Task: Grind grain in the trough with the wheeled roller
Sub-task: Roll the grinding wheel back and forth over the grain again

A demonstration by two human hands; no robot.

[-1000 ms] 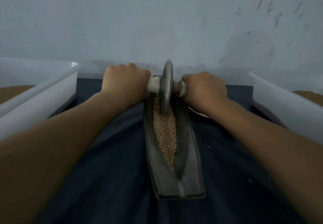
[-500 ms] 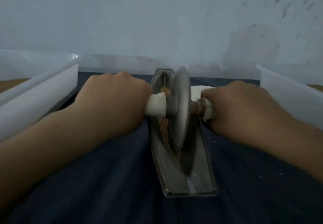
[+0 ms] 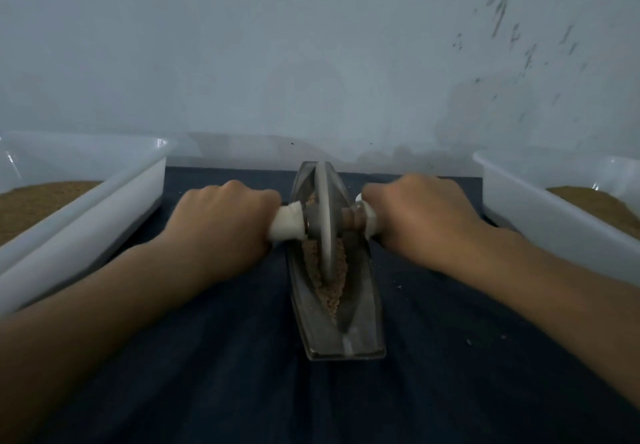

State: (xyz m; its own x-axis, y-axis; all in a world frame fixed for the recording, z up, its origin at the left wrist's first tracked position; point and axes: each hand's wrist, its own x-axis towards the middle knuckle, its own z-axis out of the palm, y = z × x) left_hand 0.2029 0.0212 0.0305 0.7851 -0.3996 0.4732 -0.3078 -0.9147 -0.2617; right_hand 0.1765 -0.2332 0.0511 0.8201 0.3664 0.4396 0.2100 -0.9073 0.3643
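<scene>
On my feed I count 2 hands: 1 left hand (image 3: 221,222) and 1 right hand (image 3: 422,215). There is 1 wheeled roller (image 3: 350,221), made up of 1 metal disc (image 3: 325,201) and 2 white handles, 1 left handle (image 3: 287,225) and 1 right handle (image 3: 371,219). I see 1 trough (image 3: 365,308) with 1 heap of grain (image 3: 333,293). I count 2 white tubs, 1 left tub (image 3: 104,201) and 1 right tub (image 3: 540,208), and 1 dark cloth (image 3: 242,357).

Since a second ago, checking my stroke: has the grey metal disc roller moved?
Yes: the grey metal disc roller rolled along the long metal trough, far end toward middle.
</scene>
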